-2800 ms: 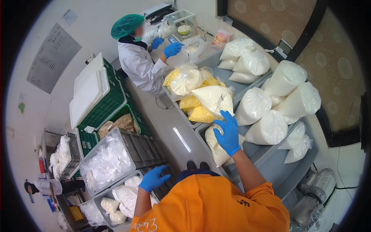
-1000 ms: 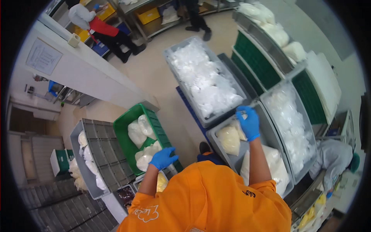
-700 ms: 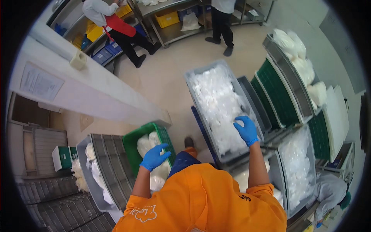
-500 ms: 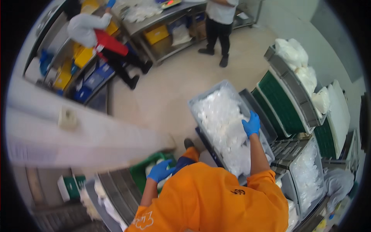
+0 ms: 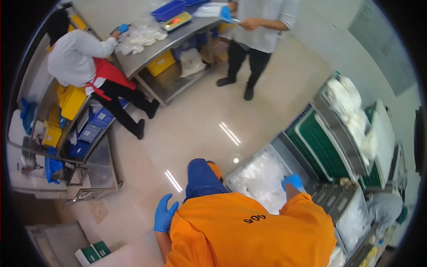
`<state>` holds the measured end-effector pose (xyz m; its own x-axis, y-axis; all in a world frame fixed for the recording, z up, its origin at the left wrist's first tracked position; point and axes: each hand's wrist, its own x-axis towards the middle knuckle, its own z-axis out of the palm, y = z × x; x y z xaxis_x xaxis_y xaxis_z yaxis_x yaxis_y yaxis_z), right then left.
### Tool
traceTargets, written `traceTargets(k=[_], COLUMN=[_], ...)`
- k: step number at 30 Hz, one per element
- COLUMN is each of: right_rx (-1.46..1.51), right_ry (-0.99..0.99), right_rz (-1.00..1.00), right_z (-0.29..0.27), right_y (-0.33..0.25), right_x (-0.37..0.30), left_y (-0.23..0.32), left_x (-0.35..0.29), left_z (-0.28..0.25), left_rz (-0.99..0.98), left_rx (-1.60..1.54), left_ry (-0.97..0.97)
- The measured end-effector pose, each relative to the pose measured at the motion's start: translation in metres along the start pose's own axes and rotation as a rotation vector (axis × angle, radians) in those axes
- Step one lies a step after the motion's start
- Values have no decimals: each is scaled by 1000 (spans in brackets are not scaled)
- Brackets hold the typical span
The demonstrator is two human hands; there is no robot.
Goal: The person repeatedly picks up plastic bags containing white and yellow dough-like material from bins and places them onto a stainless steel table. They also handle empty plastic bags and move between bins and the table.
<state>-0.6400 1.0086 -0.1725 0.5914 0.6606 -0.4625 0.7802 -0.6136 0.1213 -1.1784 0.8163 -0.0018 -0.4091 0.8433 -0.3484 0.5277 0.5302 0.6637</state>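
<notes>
Clear bags [image 5: 263,174] in the crate [image 5: 281,155] look light, soft, slippery; we'd pinch bunched folds. Left of it, our left hand [image 5: 165,214] has fingers spread; our right hand [image 5: 292,181] we cannot tell.

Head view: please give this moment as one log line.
left hand: empty | right hand: at grey crate, grip unclear | crate: white plastic inside

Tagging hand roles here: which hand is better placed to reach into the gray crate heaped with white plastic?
Likely the right hand: it's beside the white plastic, while the left hand is out to the left, clearly farther away.
</notes>
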Motion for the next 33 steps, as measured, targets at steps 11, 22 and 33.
traceTargets(k=[11, 22, 33], right_rx=[-376, -15, 205], right_ry=[-168, -656, -934], right_rz=[410, -143, 99], right_z=[128, 63, 9], right_y=[22, -72, -161], right_x=[100, 130, 154], left_y=[-48, 67, 428], left_x=[315, 667, 865], left_z=[-70, 79, 378], left_rz=[-396, -515, -140], left_rx=[-275, 118, 297], left_ry=[-54, -749, -932])
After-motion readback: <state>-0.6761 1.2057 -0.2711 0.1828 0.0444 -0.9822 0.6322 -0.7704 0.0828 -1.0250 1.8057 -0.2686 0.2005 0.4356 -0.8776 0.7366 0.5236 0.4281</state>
